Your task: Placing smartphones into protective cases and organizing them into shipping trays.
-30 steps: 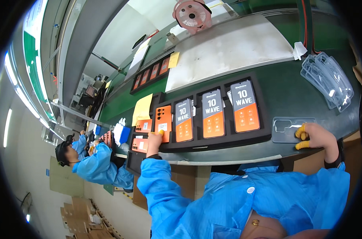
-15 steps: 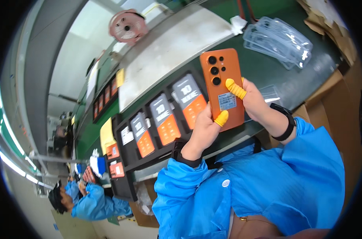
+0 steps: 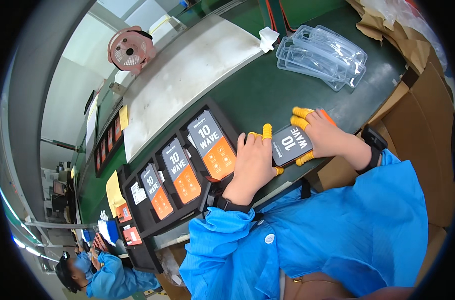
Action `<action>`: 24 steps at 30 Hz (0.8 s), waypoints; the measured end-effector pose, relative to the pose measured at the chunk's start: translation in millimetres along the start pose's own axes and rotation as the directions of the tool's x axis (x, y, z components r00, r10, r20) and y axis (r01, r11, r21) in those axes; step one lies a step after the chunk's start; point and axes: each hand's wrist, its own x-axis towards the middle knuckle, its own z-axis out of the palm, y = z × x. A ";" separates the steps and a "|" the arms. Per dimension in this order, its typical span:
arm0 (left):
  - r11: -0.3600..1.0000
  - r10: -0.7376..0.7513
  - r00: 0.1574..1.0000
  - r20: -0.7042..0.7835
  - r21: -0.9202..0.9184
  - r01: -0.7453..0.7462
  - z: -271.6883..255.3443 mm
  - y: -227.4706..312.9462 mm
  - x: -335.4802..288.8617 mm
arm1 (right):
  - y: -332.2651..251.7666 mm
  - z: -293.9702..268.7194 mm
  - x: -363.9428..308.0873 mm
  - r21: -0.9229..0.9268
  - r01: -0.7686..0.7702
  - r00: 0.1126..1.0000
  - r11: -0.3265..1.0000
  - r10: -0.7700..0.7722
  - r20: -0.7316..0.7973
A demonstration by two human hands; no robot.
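A smartphone lies face up at the green bench's front edge, its printed dark-grey front film showing between my hands. My right hand covers its right end, with yellow finger cots along the far side and the thumb on the near side. An orange corner shows past that hand. My left hand closes on its left end, index finger and thumb at opposite edges. Just left of that hand, a black foam tray holds several phones with grey-and-orange front films, the closest being a large phone.
Clear plastic trays lie stacked at the far right, beside a crumpled white tissue. A cardboard box stands at right. A pink fan sits beyond the pale mat. A co-worker in blue works at lower left.
The phone has been turned from its orange back to its front and brought down to the bench. Both hands shifted their hold to its two ends. The view has swung slightly right.
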 end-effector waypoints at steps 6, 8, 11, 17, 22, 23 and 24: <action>0.990 -0.055 0.994 -0.091 -0.134 0.043 -5.4 -1.7 -8.6 | 5.9 -12.0 17.7 0.081 0.050 0.988 0.995 -0.061 0.142; 0.938 -0.106 0.964 -0.242 -0.345 0.017 -4.6 -4.4 -16.9 | 2.6 -17.3 20.1 0.091 0.049 0.979 0.995 -0.066 0.191; 0.846 -0.265 0.936 -0.234 -0.521 0.109 -19.2 -0.7 -38.4 | -12.9 -16.6 14.9 0.107 0.125 0.989 0.986 -0.115 -0.091; 0.466 -0.313 0.939 -0.141 -0.885 0.023 -23.4 9.0 -55.5 | -48.5 -8.6 26.2 0.108 0.229 0.868 0.967 -0.153 -0.473; 0.599 -0.440 0.860 -0.260 -0.798 0.065 -29.9 12.9 -66.9 | -61.8 -7.9 30.0 0.078 0.239 0.814 0.968 -0.156 -0.559; 0.522 -0.486 0.829 -0.276 -0.853 0.022 -31.1 14.6 -68.7 | -64.9 -11.8 30.5 0.089 0.263 0.828 0.961 -0.177 -0.532; 0.522 -0.486 0.829 -0.276 -0.852 0.023 -29.2 11.6 -70.2 | -66.4 -15.1 32.6 0.107 0.284 0.842 0.953 -0.195 -0.502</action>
